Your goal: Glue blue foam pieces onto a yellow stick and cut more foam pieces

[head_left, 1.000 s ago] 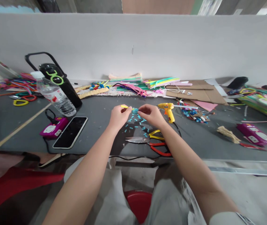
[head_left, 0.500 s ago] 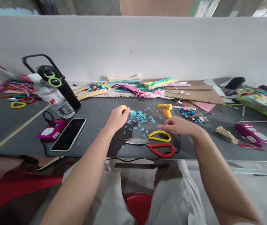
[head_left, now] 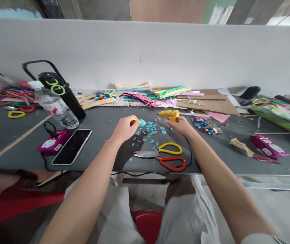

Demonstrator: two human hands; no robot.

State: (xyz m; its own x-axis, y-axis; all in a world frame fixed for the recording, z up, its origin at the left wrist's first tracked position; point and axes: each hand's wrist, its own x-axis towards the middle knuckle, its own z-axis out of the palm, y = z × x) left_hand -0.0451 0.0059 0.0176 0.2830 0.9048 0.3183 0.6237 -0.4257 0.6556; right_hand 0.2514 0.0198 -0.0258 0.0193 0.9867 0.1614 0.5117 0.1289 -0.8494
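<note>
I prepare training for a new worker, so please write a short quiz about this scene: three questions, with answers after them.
1. Which hand holds the yellow glue gun?
2. True or false: the middle scissors have two red handles.
3. Complete: beside the left hand lie many small ____ scraps.

Key:
1. The right hand.
2. False; one handle is red, the other yellow.
3. blue
</note>
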